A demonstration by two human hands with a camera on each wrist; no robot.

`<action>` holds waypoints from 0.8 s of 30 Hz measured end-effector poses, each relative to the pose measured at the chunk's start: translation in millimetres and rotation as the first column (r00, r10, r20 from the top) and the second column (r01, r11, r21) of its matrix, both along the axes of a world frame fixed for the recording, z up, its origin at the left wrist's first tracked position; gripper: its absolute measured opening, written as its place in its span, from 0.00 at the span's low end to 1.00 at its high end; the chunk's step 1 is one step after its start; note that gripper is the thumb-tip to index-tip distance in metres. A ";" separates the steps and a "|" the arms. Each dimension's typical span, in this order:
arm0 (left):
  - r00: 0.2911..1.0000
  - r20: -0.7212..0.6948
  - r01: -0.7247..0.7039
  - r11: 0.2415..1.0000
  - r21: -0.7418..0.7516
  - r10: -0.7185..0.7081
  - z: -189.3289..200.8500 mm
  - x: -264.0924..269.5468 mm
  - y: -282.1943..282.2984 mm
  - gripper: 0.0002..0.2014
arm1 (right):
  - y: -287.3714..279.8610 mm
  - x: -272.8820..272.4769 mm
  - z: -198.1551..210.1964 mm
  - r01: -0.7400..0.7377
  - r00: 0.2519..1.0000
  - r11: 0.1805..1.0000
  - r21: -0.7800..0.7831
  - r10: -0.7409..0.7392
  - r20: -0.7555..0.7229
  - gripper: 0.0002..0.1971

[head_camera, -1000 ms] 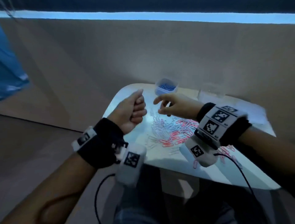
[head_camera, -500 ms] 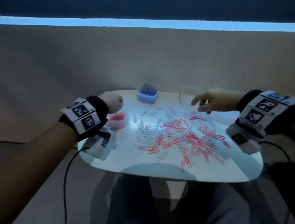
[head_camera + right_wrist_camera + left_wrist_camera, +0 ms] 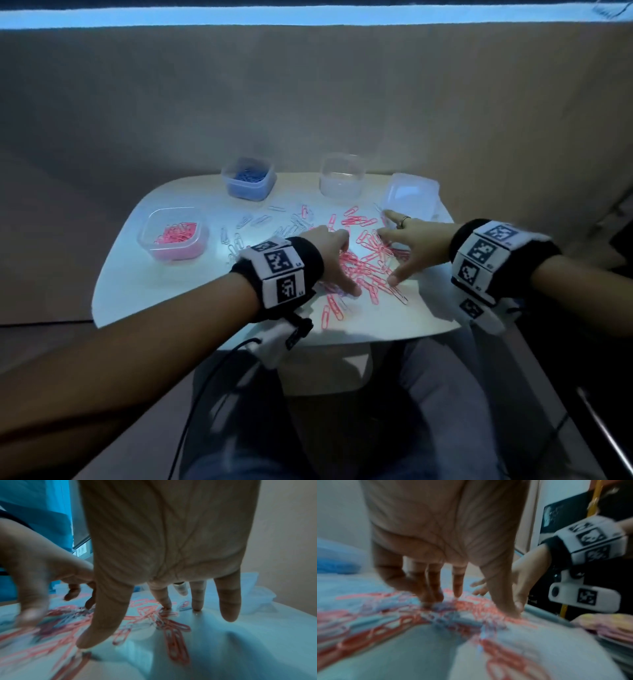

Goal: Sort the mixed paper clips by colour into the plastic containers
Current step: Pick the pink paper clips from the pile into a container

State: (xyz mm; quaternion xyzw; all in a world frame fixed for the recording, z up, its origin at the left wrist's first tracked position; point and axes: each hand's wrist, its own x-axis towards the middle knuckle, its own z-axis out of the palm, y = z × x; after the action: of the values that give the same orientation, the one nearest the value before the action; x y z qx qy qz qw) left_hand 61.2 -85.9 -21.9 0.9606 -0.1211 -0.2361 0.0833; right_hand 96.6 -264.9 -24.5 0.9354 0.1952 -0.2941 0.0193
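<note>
A heap of pink paper clips (image 3: pixel 368 263) and white paper clips (image 3: pixel 239 240) lies on the small white table (image 3: pixel 144 294). My left hand (image 3: pixel 334 255) is spread over the heap, its fingertips (image 3: pixel 435 596) pressing down on the clips. My right hand (image 3: pixel 407 246) faces it, fingers straight and splayed, fingertips (image 3: pixel 165 605) touching pink clips (image 3: pixel 175 632). Neither hand holds anything. A tub of pink clips (image 3: pixel 173 236) stands at the left, a tub of blue clips (image 3: pixel 248 178) at the back, and an empty clear tub (image 3: pixel 342 174) beside it.
A clear plastic lid or tub (image 3: pixel 411 195) lies at the table's back right, just beyond my right hand. A beige wall rises close behind the table. My legs are under the table's front edge, and cables hang from both wristbands.
Both hands have come down from the table's far corners onto the heap in the middle. The left fist has uncurled. The head view has tilted down, showing all the tubs.
</note>
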 end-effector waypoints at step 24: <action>0.995 -0.012 -0.099 0.991 -0.095 0.098 -7.7 36.2 1.0 0.08 | 0.5 -14.8 -4.9 0.003 0.988 0.956 0.295 -0.049 0.149 0.38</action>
State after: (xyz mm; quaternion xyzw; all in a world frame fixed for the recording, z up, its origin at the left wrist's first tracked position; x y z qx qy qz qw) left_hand 97.4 -84.9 -29.7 0.9594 -0.0844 -0.2290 0.1411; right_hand 81.9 -264.4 -29.3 0.9504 0.2223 -0.1887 -0.1085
